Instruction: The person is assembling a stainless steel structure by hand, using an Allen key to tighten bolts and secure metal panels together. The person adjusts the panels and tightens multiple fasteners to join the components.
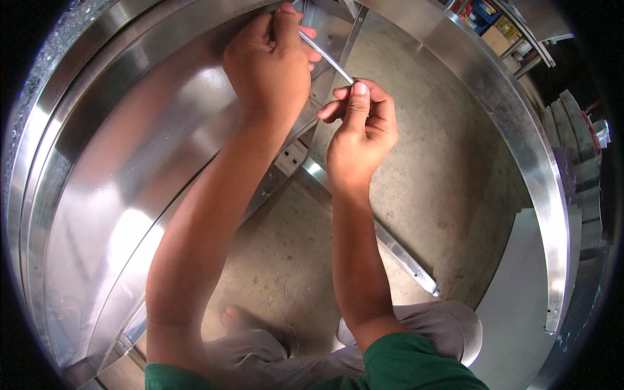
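Steel strip [327,58] is pinched between left hand [270,58] and right hand [361,123]; fingers could be cut if it slips.

Thin metal rod's [327,58] ends inside both fists.

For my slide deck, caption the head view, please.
Both hands, left and right, grip a thin metal rod inside a large steel ring.

Concrete floor [422,169] showing w/ stains. Flat metal bar [400,250] lying diagonally across it. Stacked grey sheets [578,169] sitting at right edge; coloured boxes [484,16] sitting on a shelf, top right.
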Available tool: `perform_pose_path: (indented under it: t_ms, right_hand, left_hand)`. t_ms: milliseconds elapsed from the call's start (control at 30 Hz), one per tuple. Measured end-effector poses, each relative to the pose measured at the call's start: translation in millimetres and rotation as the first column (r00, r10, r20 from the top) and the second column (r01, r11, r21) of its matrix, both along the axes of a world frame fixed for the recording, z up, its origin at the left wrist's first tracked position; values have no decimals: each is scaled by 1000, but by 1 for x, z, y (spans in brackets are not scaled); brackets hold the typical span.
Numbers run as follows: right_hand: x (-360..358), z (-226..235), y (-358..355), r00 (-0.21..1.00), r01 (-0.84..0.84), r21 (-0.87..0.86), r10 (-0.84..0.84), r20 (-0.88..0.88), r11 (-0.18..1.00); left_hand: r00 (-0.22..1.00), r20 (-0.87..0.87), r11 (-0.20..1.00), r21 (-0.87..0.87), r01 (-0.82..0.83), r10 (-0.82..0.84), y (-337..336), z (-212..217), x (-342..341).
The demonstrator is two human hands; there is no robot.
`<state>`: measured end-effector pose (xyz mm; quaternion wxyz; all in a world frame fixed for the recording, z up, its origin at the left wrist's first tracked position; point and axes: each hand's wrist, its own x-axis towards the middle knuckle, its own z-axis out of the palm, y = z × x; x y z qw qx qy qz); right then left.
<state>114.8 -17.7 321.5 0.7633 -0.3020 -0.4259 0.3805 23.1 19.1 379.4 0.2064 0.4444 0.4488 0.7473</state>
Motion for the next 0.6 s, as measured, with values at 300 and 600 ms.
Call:
perform_pose_path:
  t_ms: [300,600]
  right_hand:
    - [0,-2,-4,1000,-19,15,19,-17,1000]
    - [-10,-10,-11,983,-163,-191,176,57,968]
  left_hand:
    - [1000,9,998,-53,-28,29,-3,4,4]
    - [926,-307,975,29,-220,218,0,4,-9]
